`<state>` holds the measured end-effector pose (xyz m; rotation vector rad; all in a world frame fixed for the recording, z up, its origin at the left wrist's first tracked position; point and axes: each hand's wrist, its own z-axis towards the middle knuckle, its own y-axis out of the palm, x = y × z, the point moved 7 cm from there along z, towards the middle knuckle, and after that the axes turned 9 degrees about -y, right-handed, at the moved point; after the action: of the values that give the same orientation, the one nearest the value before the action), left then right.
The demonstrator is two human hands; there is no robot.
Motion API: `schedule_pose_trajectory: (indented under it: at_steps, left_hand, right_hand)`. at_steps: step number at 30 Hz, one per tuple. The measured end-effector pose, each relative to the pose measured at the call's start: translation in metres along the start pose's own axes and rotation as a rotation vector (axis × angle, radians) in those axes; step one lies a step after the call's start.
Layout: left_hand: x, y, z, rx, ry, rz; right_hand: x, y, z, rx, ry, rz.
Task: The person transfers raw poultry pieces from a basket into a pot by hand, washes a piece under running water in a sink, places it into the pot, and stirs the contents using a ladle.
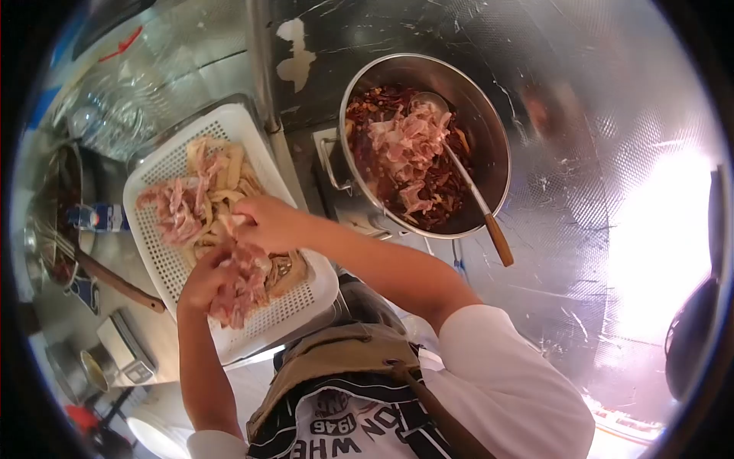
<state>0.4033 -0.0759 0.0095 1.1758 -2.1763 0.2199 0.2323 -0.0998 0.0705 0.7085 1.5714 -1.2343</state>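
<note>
Metal ctr (164, 350), perf plastic bskt (267, 342), meat (245, 291)

Between the white basket (297, 307) and the steel pot (488, 141) I have a gap — the pot's side handle (326, 164) juts into it, my right forearm (371, 256) spans its near end, and the ladle (465, 180) slants out over the rim.

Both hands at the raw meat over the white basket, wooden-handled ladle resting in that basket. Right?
Not quite: the wooden-handled ladle rests in the metal pot, per the head view. Left hand and right hand are at the raw meat over the white basket.
</note>
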Motion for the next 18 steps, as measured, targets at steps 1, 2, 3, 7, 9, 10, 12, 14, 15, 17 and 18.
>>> schedule_pose_trajectory:
  at_steps: [1,2,3,7,9,10,12,14,15,17,18]
  left_hand:
    - [0.017,0.01,-0.014,-0.046,0.055,-0.054]
    - [0.035,0.025,-0.029,-0.09,0.1,-0.113]
    - [0.052,0.041,-0.042,-0.136,0.152,-0.177]
    - [0.132,0.14,-0.025,-0.19,0.256,0.117]
    - [0.154,0.216,0.009,-0.449,0.198,0.062]
    - [0.156,0.249,0.046,-0.496,0.296,0.122]
    - [0.173,0.295,0.082,-0.428,0.355,0.281]
    - [0.159,0.334,0.171,-0.153,0.515,0.44]
    - [0.156,0.342,0.182,0.003,0.487,0.463]
    - [0.145,0.353,0.206,0.203,0.444,0.503]
    - [0.136,0.358,0.221,0.252,0.439,0.526]
  right_hand:
    - [-0.013,-0.008,-0.017,0.086,-0.007,0.15]
    - [-0.019,-0.017,-0.035,0.167,-0.011,0.305]
    - [-0.023,-0.031,-0.052,0.278,-0.054,0.322]
    - [-0.027,-0.109,-0.131,0.639,-0.085,0.616]
    - [-0.007,-0.164,-0.18,0.838,0.035,0.306]
    - [0.018,-0.183,-0.208,0.849,0.444,0.056]
    - [0.073,-0.204,-0.219,0.806,0.341,0.272]
    - [0.145,-0.216,-0.237,0.944,0.38,0.678]
    - [0.143,-0.218,-0.239,0.888,0.426,0.569]
    - [0.139,-0.224,-0.239,0.769,0.512,0.348]
    - [0.158,-0.237,-0.247,0.646,0.579,0.11]
